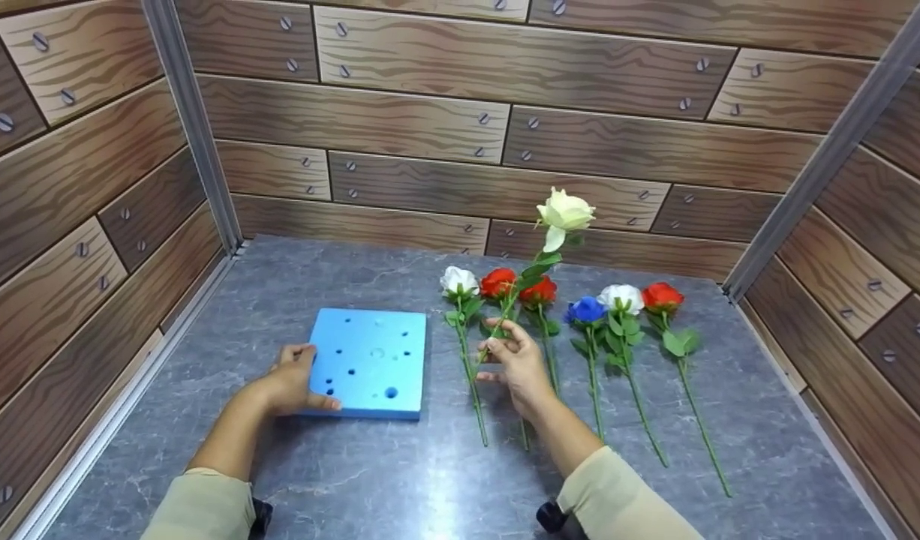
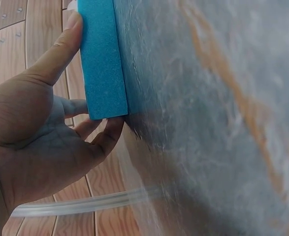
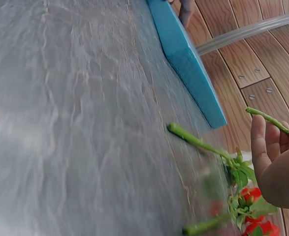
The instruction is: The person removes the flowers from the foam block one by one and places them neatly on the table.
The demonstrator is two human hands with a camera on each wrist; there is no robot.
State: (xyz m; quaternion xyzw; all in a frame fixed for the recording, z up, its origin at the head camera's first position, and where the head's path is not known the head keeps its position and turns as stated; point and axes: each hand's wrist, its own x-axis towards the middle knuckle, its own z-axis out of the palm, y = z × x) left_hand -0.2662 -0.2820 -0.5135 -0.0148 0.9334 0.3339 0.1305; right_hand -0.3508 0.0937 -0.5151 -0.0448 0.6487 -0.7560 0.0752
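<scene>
A pale yellow artificial rose [image 1: 565,212] stands tilted above the table, its green stem pinched near the lower end by my right hand [image 1: 518,366]. In the right wrist view the cut end of that stem [image 3: 266,119] pokes out past the fingertips. My left hand [image 1: 289,384] grips the left side of a blue foam block [image 1: 366,364], thumb at its front edge and fingers along its side. The block lies flat on the table, with several holes of different sizes in its top. The left wrist view shows the block's side [image 2: 104,64] between thumb and fingers.
Right of the block, several artificial roses lie in a row, stems toward me: a white rose [image 1: 460,280], two red roses [image 1: 498,283], a blue rose [image 1: 586,310], another white rose [image 1: 621,298] and a red rose [image 1: 662,297]. Wood-patterned walls [image 1: 415,127] enclose the grey table [image 1: 355,480].
</scene>
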